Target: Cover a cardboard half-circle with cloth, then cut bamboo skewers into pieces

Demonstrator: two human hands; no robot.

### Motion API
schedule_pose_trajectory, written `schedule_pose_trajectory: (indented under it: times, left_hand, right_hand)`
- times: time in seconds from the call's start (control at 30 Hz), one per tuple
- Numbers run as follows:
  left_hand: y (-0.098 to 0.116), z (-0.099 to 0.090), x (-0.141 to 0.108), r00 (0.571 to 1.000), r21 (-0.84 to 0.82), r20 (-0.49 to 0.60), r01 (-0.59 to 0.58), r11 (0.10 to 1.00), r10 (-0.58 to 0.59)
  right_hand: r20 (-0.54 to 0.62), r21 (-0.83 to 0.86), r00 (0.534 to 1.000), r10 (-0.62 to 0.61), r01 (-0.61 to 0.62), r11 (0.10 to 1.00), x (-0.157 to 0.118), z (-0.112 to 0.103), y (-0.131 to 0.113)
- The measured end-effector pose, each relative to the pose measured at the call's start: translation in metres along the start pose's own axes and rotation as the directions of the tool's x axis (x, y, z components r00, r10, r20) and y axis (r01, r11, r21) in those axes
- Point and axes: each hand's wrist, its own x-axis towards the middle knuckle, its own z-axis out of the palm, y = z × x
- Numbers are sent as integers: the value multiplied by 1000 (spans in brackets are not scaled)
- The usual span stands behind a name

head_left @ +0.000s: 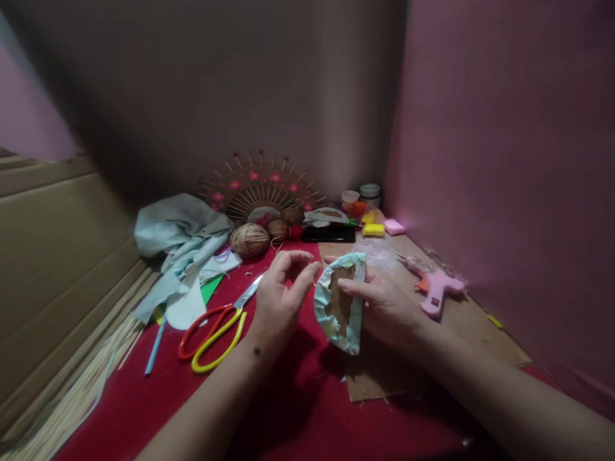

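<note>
My right hand [384, 301] grips a half-round cardboard piece [341, 301], with the thumb on its bare brown face. Pale blue-green patterned cloth is folded over the edge in puckers. Just left of its curved edge is my left hand [283, 294], its fingers curled and the thumb tip close to the fingertips in a pinch. Whether anything small is between them I cannot make out. Scissors [216, 336] with one red and one yellow handle lie beside my left wrist, blades partly hidden behind the hand.
On the right, a pink glue gun [439, 288] rests on a cardboard sheet [480, 330]. Behind are twine balls [250, 239], a black phone-like slab [329, 234] and a decorated fan-shaped piece [264, 182]. Crumpled pale cloth [182, 224] and thin sticks [91, 384] lie left. Walls enclose the red surface [288, 410].
</note>
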Motion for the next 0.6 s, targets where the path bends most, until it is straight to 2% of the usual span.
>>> schedule_pose_trajectory:
  times: [0.07, 0.13, 0.17, 0.23, 0.33, 0.5, 0.57, 0.6]
  left_hand:
    - [-4, 4, 4, 968, -167, 149, 224, 960, -200]
    - [-8, 9, 5, 916, -255, 295, 351, 901, -273]
    - [-9, 12, 4, 901, -274, 322, 384, 882, -292]
    - [-10, 17, 1, 894, -288, 309, 414, 864, -325]
    - [-9, 22, -4, 907, -293, 244, 405, 866, -342]
    - [-10, 24, -6, 945, -167, 130, 320, 933, -300]
    - [-12, 22, -5, 960, -77, 93, 272, 959, -265]
    - [-13, 22, -5, 965, -34, 79, 254, 967, -251]
  right_hand:
    - [14, -4, 1000, -10, 10, 1000, 0, 0, 2]
    - [10, -15, 999, -32, 33, 999, 0, 0, 5]
    - [-1, -27, 999, -40, 40, 999, 0, 0, 7]
    - [-35, -56, 999, -38, 36, 998, 0, 0, 11]
    - [-72, -62, 997, -23, 19, 998, 0, 0, 15]
    - [-20, -86, 1000, 2, -3, 996, -1, 1, 15]
    - [-57, -228, 997, -45, 31, 973, -2, 0, 8]
    - [-90, -362, 986, -141, 100, 927, -4, -1, 4]
